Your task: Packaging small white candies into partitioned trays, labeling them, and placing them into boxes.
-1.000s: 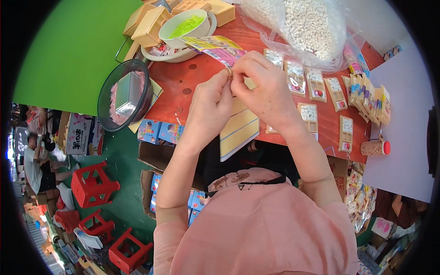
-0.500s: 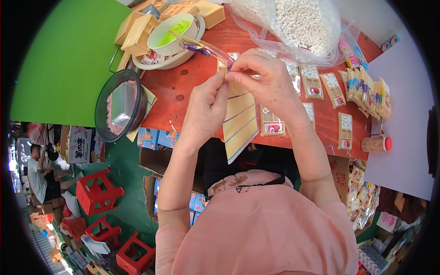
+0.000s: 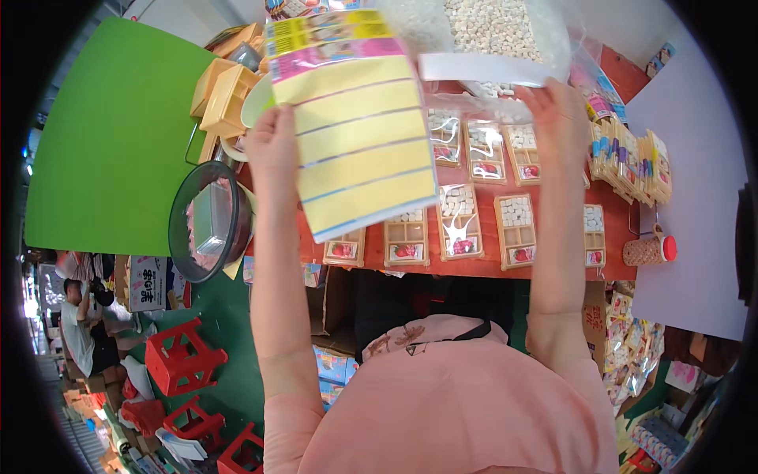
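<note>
A yellow printed sheet with coloured cross lines and a pink and yellow band on top is held up by its left edge in my left hand, fingers closed. My right hand, well apart on the right, pinches the end of a long white strip that looks like paper. Strip and sheet are separate. Under and beside them on the red table lie several small divided trays with white cubes and a strawberry-printed packet, some glossy with clear wrap. The sheet hides part of the trays.
A big clear bag of white cubes lies at the back. Stacked trays and a red-lidded jar stand right. Left are a dark bowl, beige boxes and a green panel. Red stools stand below.
My hands, together before at the sheet's top edge, have moved apart. The sheet is now raised and spread to the left, and my right hand has gone right with the white strip.
</note>
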Action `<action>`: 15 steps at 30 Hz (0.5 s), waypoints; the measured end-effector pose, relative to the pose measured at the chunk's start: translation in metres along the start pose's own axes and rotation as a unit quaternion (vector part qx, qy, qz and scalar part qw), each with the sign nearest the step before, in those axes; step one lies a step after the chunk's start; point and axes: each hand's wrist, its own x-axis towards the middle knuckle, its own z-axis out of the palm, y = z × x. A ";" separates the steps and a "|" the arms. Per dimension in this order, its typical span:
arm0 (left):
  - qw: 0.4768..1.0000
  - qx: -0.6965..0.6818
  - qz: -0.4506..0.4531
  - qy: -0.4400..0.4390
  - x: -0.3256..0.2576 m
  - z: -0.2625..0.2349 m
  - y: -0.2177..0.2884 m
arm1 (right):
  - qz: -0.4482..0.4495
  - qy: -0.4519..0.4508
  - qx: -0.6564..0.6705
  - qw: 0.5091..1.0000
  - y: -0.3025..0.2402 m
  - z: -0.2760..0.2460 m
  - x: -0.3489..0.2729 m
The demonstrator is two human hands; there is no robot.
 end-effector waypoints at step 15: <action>0.994 -0.048 0.097 0.029 0.035 0.032 -0.089 | 0.006 -0.073 -0.091 0.993 0.016 -0.017 -0.094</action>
